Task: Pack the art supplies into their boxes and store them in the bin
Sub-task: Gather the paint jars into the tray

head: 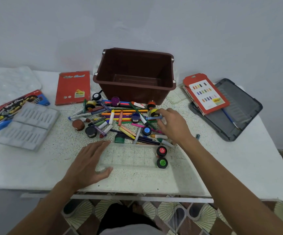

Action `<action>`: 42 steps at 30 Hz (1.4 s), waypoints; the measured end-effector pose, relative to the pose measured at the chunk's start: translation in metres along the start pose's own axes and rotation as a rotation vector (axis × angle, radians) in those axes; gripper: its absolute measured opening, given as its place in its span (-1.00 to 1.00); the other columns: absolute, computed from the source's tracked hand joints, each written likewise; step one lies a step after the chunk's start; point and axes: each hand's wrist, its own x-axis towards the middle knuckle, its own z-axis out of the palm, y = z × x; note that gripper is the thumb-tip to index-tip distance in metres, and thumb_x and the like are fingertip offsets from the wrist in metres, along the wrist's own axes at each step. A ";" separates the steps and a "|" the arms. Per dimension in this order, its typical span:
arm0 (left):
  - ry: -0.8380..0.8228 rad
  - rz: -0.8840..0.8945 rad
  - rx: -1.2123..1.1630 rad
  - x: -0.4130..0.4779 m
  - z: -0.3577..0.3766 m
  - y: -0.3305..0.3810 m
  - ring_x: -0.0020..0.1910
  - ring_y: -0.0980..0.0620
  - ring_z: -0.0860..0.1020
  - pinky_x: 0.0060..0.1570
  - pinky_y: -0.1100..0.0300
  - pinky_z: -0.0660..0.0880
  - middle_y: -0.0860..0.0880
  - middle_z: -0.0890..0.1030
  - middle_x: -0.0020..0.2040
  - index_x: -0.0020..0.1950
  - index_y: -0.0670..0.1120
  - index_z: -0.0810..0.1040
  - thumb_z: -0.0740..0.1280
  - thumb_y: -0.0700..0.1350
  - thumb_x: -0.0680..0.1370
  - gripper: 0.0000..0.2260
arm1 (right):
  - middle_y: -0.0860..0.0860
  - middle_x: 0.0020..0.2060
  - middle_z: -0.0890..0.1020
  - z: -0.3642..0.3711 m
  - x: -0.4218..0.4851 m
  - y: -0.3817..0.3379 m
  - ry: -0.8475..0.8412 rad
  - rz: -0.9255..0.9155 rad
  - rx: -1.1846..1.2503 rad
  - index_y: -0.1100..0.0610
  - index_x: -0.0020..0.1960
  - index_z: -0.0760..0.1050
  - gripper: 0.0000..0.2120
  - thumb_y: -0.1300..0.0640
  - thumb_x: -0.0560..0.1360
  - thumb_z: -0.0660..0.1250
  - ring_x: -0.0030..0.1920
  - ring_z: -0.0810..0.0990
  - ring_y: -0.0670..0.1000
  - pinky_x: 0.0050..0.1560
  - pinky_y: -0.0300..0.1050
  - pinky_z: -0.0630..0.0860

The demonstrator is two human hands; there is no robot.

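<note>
A clear plastic tray [130, 156] lies at the table's near edge. Two paint pots stand at its right end, one with a red lid [161, 150] and one with a green lid [162, 162]. My left hand [86, 163] grips the tray's left end, fingers on the far rim and thumb on the near rim. My right hand [173, 124] reaches into the pile of crayons, pencils and pots [120, 119], its fingertips pinching a yellow-lidded paint pot [154, 112]. Behind the pile stands the brown bin [134, 94], open, with nothing visible inside.
At the left lie a red box [72, 88], a blue watercolour box [10, 109], a grey moulded insert [29, 126] and a white palette [13, 80]. At the right, a red crayon box [206, 94] rests on a dark grey lid [230, 109] beside a thin brush [228, 117].
</note>
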 end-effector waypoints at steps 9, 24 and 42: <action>0.016 0.006 0.001 0.001 0.000 0.000 0.29 -0.04 0.46 0.27 0.16 0.32 -0.05 0.45 0.38 0.50 -0.14 0.34 0.38 0.23 0.43 -0.25 | 0.21 0.07 0.56 0.029 0.023 0.005 -0.104 0.009 -0.178 -0.04 0.31 0.49 -0.70 0.01 0.61 0.21 0.09 0.47 0.30 0.10 0.17 0.45; 0.013 0.008 0.019 0.000 0.003 -0.002 0.30 -0.06 0.44 0.26 0.11 0.34 -0.07 0.44 0.39 0.50 -0.16 0.33 0.36 0.23 0.43 -0.25 | -0.10 -0.01 0.57 -0.028 -0.067 -0.031 -0.078 -0.031 0.396 0.03 0.16 0.45 -0.72 0.17 0.51 0.44 -0.02 0.57 -0.14 0.03 -0.19 0.55; -0.002 -0.007 0.009 -0.001 0.002 -0.002 0.31 -0.05 0.44 0.27 0.03 0.41 -0.06 0.44 0.39 0.52 -0.14 0.31 0.38 0.22 0.43 -0.24 | 0.03 0.13 0.62 0.024 -0.098 -0.014 -0.083 -0.326 -0.067 0.10 0.06 0.56 -0.88 0.12 0.55 0.33 -0.01 0.50 0.10 -0.02 0.02 0.51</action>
